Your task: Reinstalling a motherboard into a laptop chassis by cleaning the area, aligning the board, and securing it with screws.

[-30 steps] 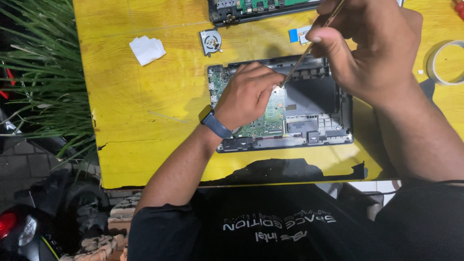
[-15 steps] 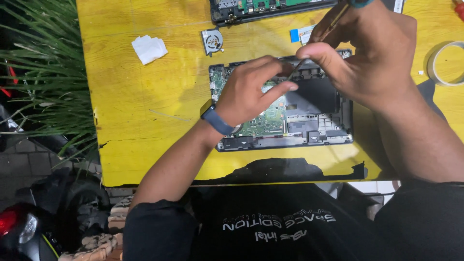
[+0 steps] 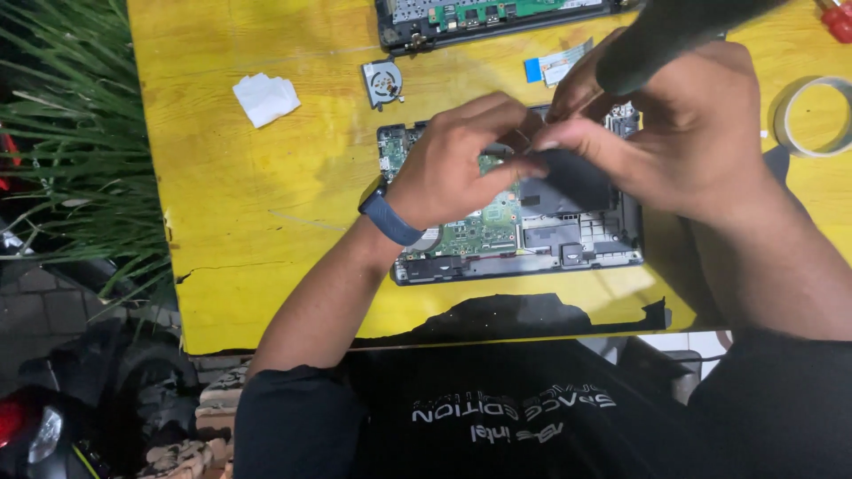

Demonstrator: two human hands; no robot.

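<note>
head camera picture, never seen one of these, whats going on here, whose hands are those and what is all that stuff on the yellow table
The camera sits on a person's head and looks down, so both hands are the wearer's own. The left hand, with a blue wristband, and the right hand meet over an opened laptop base with a green circuit board on the yellow wooden table. The right hand grips a dark tool handle; what the left fingers pinch is hidden. Nearby lie a small round cooling fan, a folded white tissue, a roll of clear tape and a second circuit board in a dark frame.
</note>
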